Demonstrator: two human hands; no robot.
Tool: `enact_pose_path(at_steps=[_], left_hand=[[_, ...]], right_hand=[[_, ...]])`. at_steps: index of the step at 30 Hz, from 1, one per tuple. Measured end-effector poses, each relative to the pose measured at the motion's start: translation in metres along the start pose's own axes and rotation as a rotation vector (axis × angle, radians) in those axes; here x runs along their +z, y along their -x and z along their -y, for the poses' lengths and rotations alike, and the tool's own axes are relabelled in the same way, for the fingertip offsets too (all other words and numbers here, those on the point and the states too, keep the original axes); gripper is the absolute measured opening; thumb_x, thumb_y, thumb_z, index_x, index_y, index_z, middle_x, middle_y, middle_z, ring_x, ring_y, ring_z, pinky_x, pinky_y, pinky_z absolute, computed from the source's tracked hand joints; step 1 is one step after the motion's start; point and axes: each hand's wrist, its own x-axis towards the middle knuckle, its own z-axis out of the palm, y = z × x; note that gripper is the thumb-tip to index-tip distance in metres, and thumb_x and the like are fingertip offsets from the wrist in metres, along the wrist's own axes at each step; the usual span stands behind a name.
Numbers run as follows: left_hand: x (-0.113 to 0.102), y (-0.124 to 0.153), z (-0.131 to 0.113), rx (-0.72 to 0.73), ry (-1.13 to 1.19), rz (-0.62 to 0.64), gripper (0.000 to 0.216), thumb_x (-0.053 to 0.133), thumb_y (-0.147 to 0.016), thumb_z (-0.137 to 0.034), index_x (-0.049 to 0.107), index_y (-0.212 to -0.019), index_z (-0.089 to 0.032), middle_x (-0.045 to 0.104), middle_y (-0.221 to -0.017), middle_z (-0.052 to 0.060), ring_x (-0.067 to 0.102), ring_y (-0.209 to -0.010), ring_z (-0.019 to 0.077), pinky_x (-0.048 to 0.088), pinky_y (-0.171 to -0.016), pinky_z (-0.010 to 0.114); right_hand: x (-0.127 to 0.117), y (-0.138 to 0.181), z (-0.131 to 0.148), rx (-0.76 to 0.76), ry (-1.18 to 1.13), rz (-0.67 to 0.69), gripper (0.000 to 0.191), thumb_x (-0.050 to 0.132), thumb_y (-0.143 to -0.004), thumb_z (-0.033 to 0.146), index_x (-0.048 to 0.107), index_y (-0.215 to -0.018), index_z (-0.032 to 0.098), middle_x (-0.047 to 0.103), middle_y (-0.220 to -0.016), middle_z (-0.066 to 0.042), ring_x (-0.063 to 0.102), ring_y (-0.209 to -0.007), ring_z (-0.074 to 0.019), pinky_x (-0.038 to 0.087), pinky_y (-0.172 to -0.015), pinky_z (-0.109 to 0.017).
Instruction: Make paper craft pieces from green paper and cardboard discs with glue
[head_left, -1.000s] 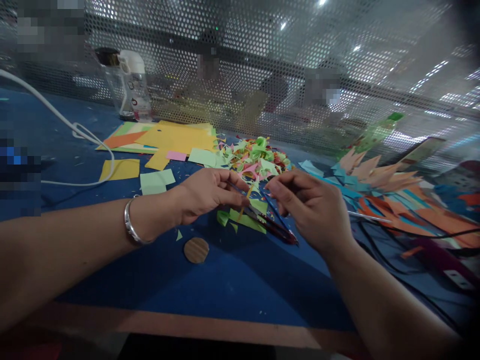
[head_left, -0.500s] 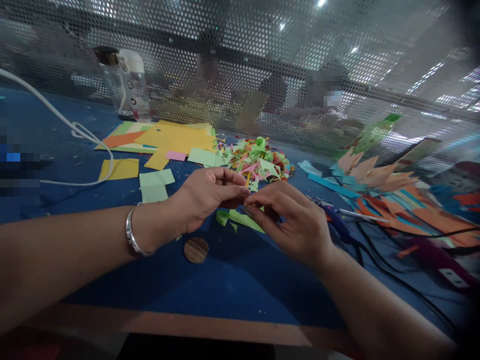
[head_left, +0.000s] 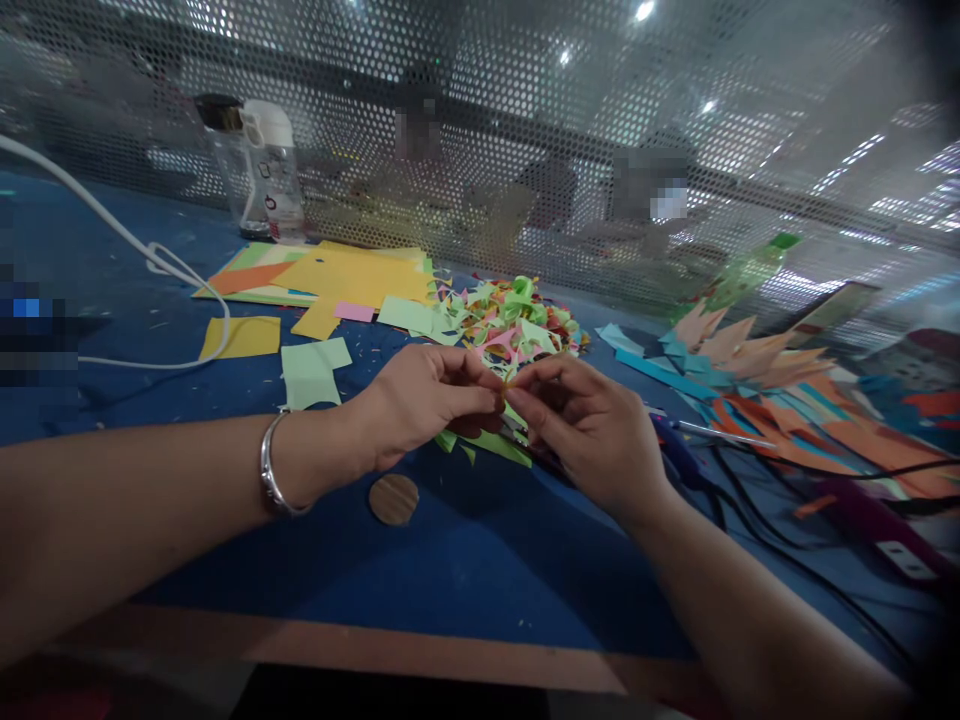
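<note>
My left hand (head_left: pixel 416 400), with a silver bangle on the wrist, and my right hand (head_left: pixel 592 425) meet fingertip to fingertip above the blue table (head_left: pixel 450 580). Both pinch a tiny yellow piece of paper (head_left: pixel 506 385), mostly covered by the fingers. Beneath them lies a light green paper strip (head_left: pixel 504 448), and a greyish metal edge shows there, too hidden to name. Nearer me, a round brown disc (head_left: pixel 394 499) rests flat. Just beyond the fingertips is a heap of colourful paper scraps (head_left: pixel 525 325).
Yellow sheets (head_left: pixel 360 275) and green paper squares (head_left: pixel 311 375) lie left, before two bottles (head_left: pixel 274 180) and a white cable (head_left: pixel 112 225). Rightward are orange paper pieces (head_left: pixel 832 420), a blue corded tool (head_left: pixel 679 455) and a purple power strip (head_left: pixel 885 530). A perforated metal screen (head_left: pixel 480 130) stands behind.
My right hand has shifted slightly, its thumb and forefinger now pressed closer against my left fingertips. The yellow strip that stood up between the fingers is now mostly hidden.
</note>
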Motion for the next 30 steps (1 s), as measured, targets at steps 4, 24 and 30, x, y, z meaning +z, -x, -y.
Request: enact_pose_path(at_steps=[4,24,30], left_hand=[[0.0003,0.0006,-0.0004,-0.019,0.004,0.010,0.008,0.070,-0.075,-0.005,0.065,-0.071,-0.010,0.067,-0.061,0.002,0.066,-0.058,0.0101,0.052,-0.060,0.021],[0.0036,0.0036,-0.0036,-0.063,-0.082,0.014,0.014,0.063,-0.079,-0.001,0.060,-0.069,-0.011,0.063,-0.056,-0.001,0.063,-0.050,0.0079,0.052,-0.052,0.017],[0.0014,-0.0013,0.0002,-0.044,0.091,-0.008,0.016,0.064,-0.079,0.000,0.059,-0.068,-0.010,0.065,-0.058,-0.001,0.065,-0.052,0.0079,0.055,-0.058,0.019]], right_hand=[[-0.0006,-0.0002,0.0011,0.076,-0.076,0.030,0.019,0.067,-0.087,0.040,0.065,-0.089,0.021,0.062,-0.066,0.001,0.055,-0.045,-0.0098,0.040,-0.041,-0.022],[0.0015,-0.0018,0.0015,0.119,-0.281,0.067,0.020,0.069,-0.084,0.036,0.062,-0.084,0.017,0.063,-0.079,0.000,0.056,-0.044,-0.0049,0.047,-0.040,-0.018],[0.0017,-0.0006,0.0023,0.136,-0.313,0.085,0.020,0.069,-0.085,0.035,0.061,-0.090,0.017,0.062,-0.076,0.001,0.056,-0.043,-0.0045,0.045,-0.040,-0.017]])
